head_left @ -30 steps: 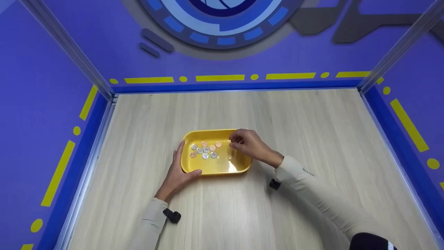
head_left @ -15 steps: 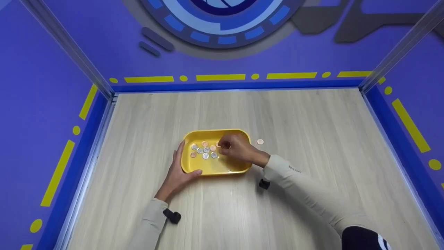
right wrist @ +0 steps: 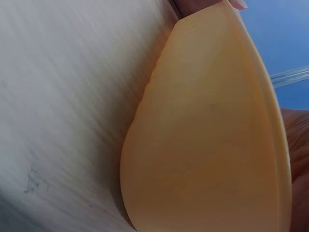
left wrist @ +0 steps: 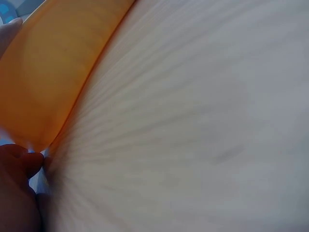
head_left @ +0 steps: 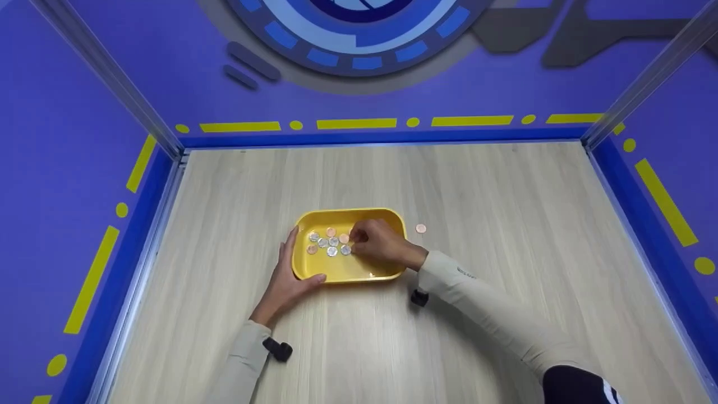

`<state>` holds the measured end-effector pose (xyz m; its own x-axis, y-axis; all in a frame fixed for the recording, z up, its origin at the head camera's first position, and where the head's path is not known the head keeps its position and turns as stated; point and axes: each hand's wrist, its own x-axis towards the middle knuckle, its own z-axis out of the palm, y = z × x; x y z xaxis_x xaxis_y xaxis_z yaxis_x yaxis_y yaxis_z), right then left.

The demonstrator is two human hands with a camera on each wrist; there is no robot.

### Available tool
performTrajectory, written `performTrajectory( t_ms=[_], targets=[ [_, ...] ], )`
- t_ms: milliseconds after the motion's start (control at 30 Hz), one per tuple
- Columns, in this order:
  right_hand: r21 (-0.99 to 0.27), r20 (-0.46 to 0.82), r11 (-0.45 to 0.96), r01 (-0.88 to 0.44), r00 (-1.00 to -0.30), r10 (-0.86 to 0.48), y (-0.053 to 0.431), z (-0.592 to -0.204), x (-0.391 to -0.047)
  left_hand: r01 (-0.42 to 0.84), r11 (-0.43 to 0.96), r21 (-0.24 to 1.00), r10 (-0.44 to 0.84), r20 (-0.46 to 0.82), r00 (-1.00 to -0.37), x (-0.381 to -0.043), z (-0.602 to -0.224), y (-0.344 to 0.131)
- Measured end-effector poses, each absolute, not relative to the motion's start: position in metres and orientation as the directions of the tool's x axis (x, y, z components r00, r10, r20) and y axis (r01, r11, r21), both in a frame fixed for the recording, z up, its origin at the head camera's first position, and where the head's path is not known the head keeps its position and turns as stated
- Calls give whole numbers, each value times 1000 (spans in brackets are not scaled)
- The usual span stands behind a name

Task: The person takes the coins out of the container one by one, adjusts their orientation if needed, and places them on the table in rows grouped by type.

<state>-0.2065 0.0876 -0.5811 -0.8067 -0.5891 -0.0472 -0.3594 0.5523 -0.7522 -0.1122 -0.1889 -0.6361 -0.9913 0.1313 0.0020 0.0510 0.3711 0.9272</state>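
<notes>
A shallow yellow plastic tray stands on the table in the head view. My left hand grips its near left corner, thumb over the front rim and fingers along the left side. Several silver coins and copper coins lie flat in the tray's left and middle part. My right hand reaches in over the right side, fingers bent down, with the fingertips beside a copper coin. Those fingers cover the spot of another copper coin; I cannot tell whether they pinch it. Both wrist views show mostly the tray's outer wall.
One copper coin lies on the wood-grain table just right of the tray. Blue-purple panels with yellow marks enclose the table at the back and both sides, framed by metal profiles.
My right hand has moved left and into the tray, covering a copper coin there. The copper coin on the table has come into sight. My left hand and the tray stay put.
</notes>
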Motion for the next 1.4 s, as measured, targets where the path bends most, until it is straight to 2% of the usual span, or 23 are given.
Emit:
performTrajectory(
  t_ms=[867,1400],
  targets=[
    [-729,-62,578,-367,-805,-590,80,-593,-204,27,360,933,121,-19,-992,-112,-634,-188],
    [-659,-69,620,-425,-787,-613,79,-590,-199,-1,361,933,107,-43,-993,-111,-633,-186]
  ],
)
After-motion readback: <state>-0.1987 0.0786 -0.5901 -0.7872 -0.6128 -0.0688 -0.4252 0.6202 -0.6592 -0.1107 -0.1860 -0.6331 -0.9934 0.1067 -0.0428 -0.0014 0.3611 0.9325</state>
